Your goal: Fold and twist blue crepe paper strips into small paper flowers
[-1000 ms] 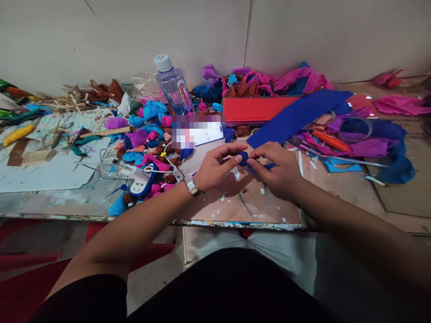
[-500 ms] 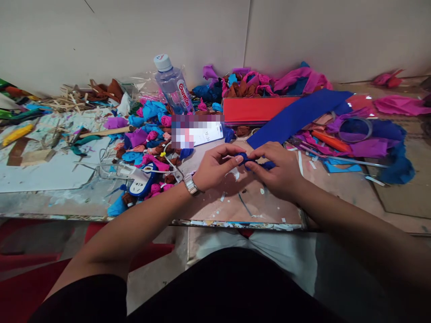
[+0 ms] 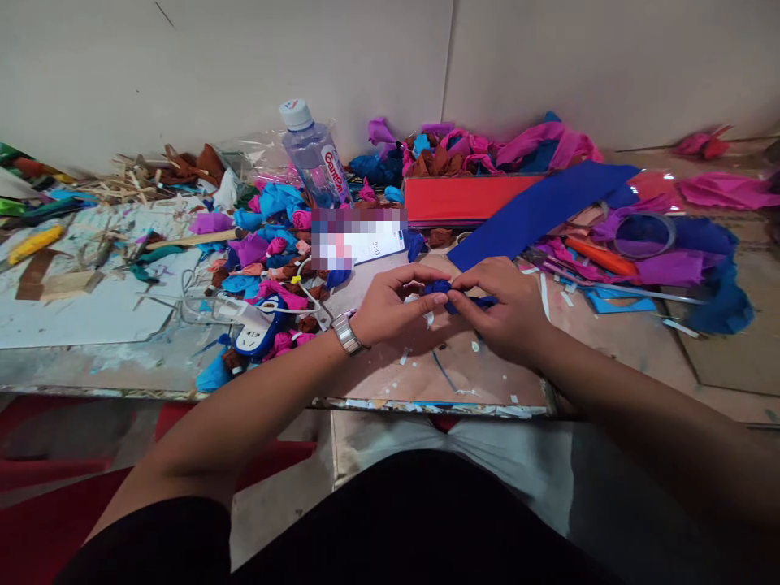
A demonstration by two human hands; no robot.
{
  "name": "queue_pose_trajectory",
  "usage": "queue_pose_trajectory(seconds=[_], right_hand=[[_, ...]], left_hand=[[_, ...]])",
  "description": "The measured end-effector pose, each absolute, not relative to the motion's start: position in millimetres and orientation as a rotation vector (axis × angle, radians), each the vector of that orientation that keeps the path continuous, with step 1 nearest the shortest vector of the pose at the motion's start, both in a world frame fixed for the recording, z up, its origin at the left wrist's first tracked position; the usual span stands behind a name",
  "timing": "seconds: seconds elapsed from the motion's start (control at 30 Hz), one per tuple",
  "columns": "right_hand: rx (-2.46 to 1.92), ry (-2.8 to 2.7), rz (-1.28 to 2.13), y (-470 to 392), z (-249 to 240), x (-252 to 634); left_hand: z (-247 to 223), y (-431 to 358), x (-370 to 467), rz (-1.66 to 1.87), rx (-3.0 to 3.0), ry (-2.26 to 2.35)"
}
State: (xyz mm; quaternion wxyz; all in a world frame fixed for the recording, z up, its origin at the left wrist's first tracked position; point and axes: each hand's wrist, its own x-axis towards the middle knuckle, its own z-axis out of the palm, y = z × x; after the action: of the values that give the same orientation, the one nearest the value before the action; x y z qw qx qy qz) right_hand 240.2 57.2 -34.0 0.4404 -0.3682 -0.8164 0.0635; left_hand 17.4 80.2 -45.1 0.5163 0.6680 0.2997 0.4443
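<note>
Blue crumpled piece, small and bunched, held just above the table, between both hands. Material: paper or cloth, can't tell. Left hand: mostly closed, fingers curled around the far side, thumb on the near side, pinching the bunch. Right hand: also mostly closed, thumb and forefinger pinching the bunch's right end, darker blue tail showing beneath the fingers. Fingertips of both hands almost meeting. Metal-band watch on left wrist.

Text check: bottle, white cap, tilted in view, red label reading roughly "Ganten". Phone screen lit, partly pixelated, clock ending in "35", first digits unclear.

Beyond right hand: long blue strip, lying diagonally over red stack. Farther right: orange-handled tool, clear ring, purple and pink scraps. Left of phone: dense pile of coloured bundles in pink, blue, purple and brown, around blue-and-white socket block with white plug.

Far left: yellow tool and wood block on stained white board. Table top brownish, flecked with paint and white bits, front edge ragged. Pale wall behind, with vertical seam. Red and grey patches below table level, left side.
</note>
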Motion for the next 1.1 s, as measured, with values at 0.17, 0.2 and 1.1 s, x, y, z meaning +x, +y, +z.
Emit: queue_pose_trajectory(seconds=[0.17, 0.2, 1.1], right_hand=[[-0.928, -2.024, 0.187, 58.2, -35.2, 242.5], [-0.933, -2.023, 0.185, 58.0, -34.8, 242.7], [-0.806, -2.073, 0.263, 53.4, -30.3, 241.9]], left_hand=[[-45.3, 82.8, 17.5, 1.112, 1.565, 0.72], [-45.1, 83.2, 17.5, 1.121, 1.568, 0.72], [-43.6, 79.8, 18.1, 0.961, 1.493, 0.705]])
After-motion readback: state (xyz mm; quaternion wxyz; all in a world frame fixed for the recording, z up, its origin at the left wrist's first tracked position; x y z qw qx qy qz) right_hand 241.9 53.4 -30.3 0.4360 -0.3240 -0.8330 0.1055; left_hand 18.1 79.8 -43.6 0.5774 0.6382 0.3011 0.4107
